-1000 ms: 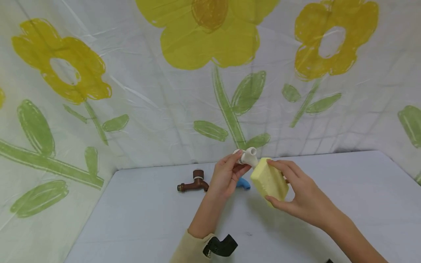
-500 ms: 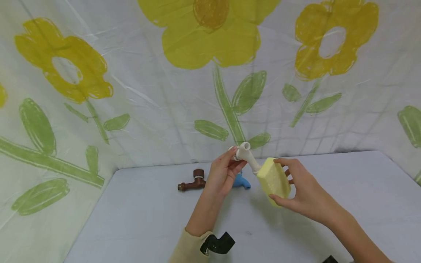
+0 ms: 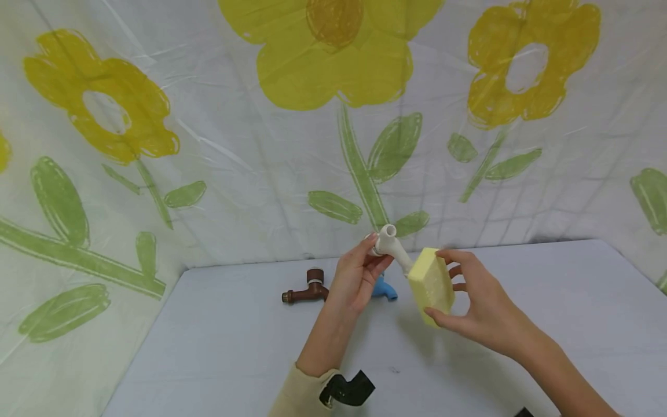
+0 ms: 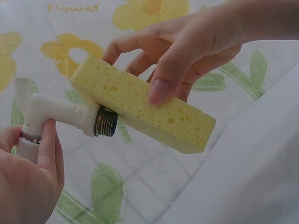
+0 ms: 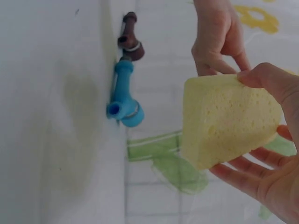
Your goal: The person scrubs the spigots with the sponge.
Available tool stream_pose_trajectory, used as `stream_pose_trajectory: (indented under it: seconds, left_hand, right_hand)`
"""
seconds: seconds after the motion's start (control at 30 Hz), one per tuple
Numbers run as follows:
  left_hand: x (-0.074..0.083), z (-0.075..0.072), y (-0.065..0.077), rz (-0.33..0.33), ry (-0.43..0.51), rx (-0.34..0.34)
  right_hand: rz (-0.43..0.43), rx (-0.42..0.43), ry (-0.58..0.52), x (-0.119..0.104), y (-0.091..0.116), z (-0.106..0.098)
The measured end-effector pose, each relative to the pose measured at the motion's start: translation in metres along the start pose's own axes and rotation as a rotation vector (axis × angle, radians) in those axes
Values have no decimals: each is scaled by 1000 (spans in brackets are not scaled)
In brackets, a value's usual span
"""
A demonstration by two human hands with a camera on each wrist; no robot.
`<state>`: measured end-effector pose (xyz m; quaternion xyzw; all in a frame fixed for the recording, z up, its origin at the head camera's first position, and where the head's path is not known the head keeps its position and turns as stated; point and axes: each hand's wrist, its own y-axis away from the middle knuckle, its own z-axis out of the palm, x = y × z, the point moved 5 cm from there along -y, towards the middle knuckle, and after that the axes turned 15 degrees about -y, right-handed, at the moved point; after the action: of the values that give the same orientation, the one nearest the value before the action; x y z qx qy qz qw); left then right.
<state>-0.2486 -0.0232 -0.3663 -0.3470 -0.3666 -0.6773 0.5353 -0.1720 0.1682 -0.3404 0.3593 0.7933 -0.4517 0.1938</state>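
Observation:
My left hand (image 3: 354,278) holds a white faucet (image 3: 392,246) above the table, gripping it at the ribbed handle end. In the left wrist view the faucet (image 4: 56,109) points its threaded metal end to the right. My right hand (image 3: 484,301) pinches a pale yellow sponge (image 3: 429,286) between thumb and fingers. The sponge (image 4: 145,105) lies against the threaded end in the left wrist view, its long side slanting past it. From the right wrist, the sponge (image 5: 229,121) hides the faucet, and the left hand (image 5: 217,37) shows behind it.
A brown faucet (image 3: 304,294) and a blue faucet (image 3: 384,288) lie on the white table (image 3: 219,347) behind the left hand. A flower-printed curtain (image 3: 234,174) hangs along the table's back edge. A black strap (image 3: 346,389) circles the left wrist.
The white faucet has shifted a little up and left and turned, showing more of its body. The sponge has moved slightly along its end, remaining in the right hand.

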Motion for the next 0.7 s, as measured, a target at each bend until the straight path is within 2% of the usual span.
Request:
stream_pose_trajectory:
  seconds: [0.17, 0.53, 0.7]
  left_hand:
    - [1, 0, 0, -2, -21, -38]
    - [3, 1, 3, 16, -178, -202]
    - [3, 5, 4, 23, -197, -200]
  right_hand:
    - [-6, 3, -7, 0, -1, -2]
    - [32, 26, -8, 2, -1, -4]
    - [23, 45, -17, 1, -1, -2]
